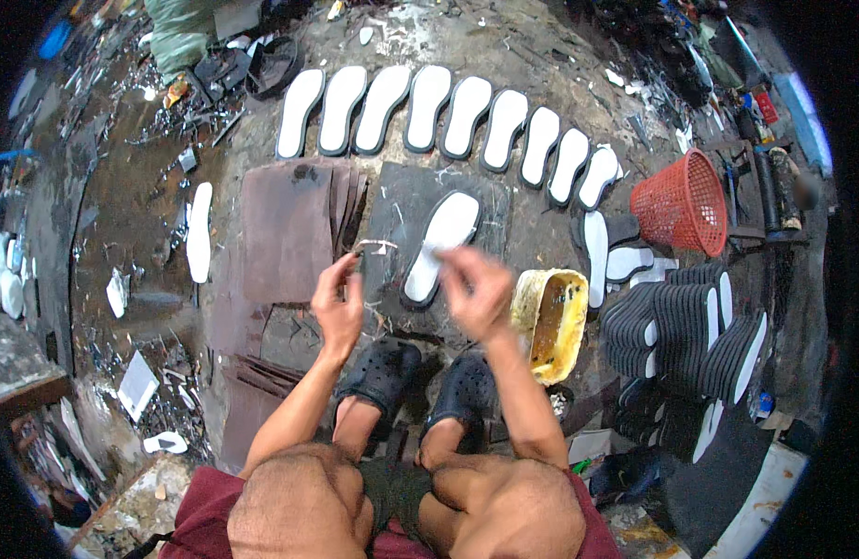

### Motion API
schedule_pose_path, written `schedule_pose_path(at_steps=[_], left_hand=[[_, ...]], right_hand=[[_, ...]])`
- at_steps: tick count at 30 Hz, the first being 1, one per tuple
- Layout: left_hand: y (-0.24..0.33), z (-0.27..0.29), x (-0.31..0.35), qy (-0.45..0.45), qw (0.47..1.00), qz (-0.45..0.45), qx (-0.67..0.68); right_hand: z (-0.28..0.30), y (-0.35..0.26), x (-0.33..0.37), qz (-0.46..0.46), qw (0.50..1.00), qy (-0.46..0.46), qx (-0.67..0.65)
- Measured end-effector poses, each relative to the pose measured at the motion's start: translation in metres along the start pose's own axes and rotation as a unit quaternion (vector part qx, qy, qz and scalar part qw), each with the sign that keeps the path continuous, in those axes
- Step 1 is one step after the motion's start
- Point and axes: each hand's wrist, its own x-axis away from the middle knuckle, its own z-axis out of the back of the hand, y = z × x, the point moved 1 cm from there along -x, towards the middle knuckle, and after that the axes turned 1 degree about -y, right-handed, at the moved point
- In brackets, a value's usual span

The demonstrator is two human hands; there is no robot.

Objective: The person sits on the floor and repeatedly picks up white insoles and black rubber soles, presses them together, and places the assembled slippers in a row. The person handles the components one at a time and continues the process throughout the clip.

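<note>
A sole with a white top and dark edge (453, 228) lies tilted on a dark square mat in front of me. Over its right side is my right hand (476, 291), blurred by motion, its fingertips close to the sole's middle; whether they touch it or hold anything I cannot tell. My left hand (338, 307) is pinched closed left of the sole, near the mat's left edge. From its fingertips a thin pale strip (378, 244) seems to stick out. Along the far side stands a curved row of several similar white-topped soles (431, 107).
Stacked brown sheets (289, 233) lie left of the mat. On the right are a yellow-stained tub (562, 326), a red plastic basket (681, 200) and stacked dark soles (686, 317). A single white sole piece (199, 233) lies far left among scraps. My feet wear black clogs (383, 368).
</note>
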Motion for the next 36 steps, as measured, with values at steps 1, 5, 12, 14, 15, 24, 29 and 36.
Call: schedule_pose_path(at_steps=[1,5,12,14,15,24,29,36], left_hand=[[-0.004,-0.003,0.014,-0.081,0.996,-0.009,-0.041],[0.012,-0.053,0.038,-0.290,0.945,-0.047,-0.143],[-0.004,-0.060,0.038,-0.273,0.945,-0.037,-0.177],[-0.003,-0.057,0.041,-0.271,0.946,-0.018,-0.174],[-0.003,-0.055,0.042,-0.273,0.946,-0.019,-0.172],[-0.008,-0.055,0.048,-0.246,0.960,-0.045,-0.125],[-0.004,-0.039,0.042,-0.210,0.977,0.024,-0.013],[-0.029,-0.020,0.029,-0.061,0.995,0.074,0.000]], right_hand=[[0.014,0.007,-0.028,0.000,0.998,0.060,0.019],[0.021,0.098,-0.075,-0.064,0.991,-0.101,0.056],[-0.015,0.143,-0.092,0.032,0.962,-0.226,0.152],[-0.031,0.128,-0.081,0.205,0.928,-0.283,0.130],[-0.029,0.129,-0.082,0.116,0.936,-0.320,0.085],[-0.024,0.070,-0.022,-0.149,0.917,-0.232,0.288],[-0.049,0.024,0.058,-0.041,0.945,-0.228,0.232],[-0.033,0.007,0.099,0.060,0.923,-0.270,0.267]])
